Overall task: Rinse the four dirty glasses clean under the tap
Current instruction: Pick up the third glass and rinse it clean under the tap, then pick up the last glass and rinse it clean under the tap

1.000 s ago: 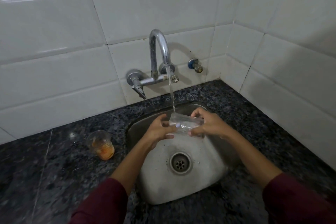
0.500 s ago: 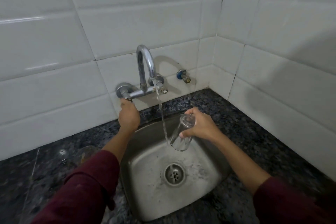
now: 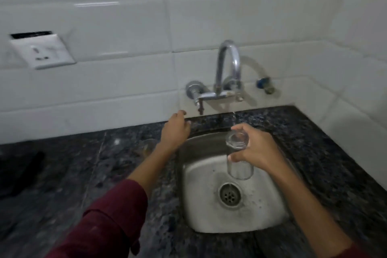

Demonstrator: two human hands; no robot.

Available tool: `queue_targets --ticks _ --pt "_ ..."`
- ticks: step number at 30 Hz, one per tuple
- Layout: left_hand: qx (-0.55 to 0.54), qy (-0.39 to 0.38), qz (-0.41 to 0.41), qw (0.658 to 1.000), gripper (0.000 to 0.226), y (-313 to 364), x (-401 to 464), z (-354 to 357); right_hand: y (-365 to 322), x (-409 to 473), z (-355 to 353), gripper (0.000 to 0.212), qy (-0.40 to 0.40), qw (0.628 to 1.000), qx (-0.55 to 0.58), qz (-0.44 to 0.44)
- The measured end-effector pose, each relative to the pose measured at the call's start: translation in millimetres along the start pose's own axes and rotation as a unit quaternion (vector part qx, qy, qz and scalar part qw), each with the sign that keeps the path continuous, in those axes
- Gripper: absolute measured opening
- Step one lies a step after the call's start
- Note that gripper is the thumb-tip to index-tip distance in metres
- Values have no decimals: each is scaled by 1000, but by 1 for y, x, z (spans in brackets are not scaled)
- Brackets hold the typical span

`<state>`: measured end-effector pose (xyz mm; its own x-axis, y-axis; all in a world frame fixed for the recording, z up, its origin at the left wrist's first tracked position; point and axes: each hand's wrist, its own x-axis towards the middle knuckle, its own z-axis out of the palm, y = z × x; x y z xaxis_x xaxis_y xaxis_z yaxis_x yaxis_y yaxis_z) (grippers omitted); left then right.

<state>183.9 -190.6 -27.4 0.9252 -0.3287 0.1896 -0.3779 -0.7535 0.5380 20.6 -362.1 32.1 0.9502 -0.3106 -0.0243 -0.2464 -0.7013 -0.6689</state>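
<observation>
White tiled wall (image 3: 125, 27) fills most of what I can see, a socket plate (image 3: 41, 51) fixed on it at the left, and below runs the dark speckled granite counter (image 3: 324, 153) with the steel sink (image 3: 209, 205) sunk into it. The chrome tap (image 3: 228, 73) lets only a thin trickle fall. The left hand (image 3: 174, 130) hangs near the tap lever, fingers loose and apart, gripping nothing. The right hand (image 3: 256, 153) is wrapped around a clear glass (image 3: 238, 160) held over the basin, just above the drain (image 3: 230, 194). Another glass (image 3: 147, 145), blurred, stands on the counter behind the left forearm. Wet glass like that looks slick and breakable; I'd grip it round the middle of the wall, not by the rim
</observation>
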Motion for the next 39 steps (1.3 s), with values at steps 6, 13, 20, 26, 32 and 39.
queue_targets --ticks 6,13,20,26,32,39 --pt "-51 91 -12 994 24 -87 -59 -74 -111 26 46 75 -17 994 -7 -106" --pt "8 95 -206 974 28 -260 -145 -157 -261 69 194 74 -112 963 63 -239" --pt "106 -15 -419 902 69 -392 -222 -187 -376 81 374 72 -247 915 116 -296" --pt "105 -84 -459 878 85 -424 -239 -185 -423 74 452 74 -325 888 77 -315" --pt "102 -93 -455 880 87 -431 -240 -179 -427 77 482 75 -351 886 44 -299" --pt "93 -90 -459 879 87 -429 -238 -181 -422 79 491 81 -350 876 32 -331"
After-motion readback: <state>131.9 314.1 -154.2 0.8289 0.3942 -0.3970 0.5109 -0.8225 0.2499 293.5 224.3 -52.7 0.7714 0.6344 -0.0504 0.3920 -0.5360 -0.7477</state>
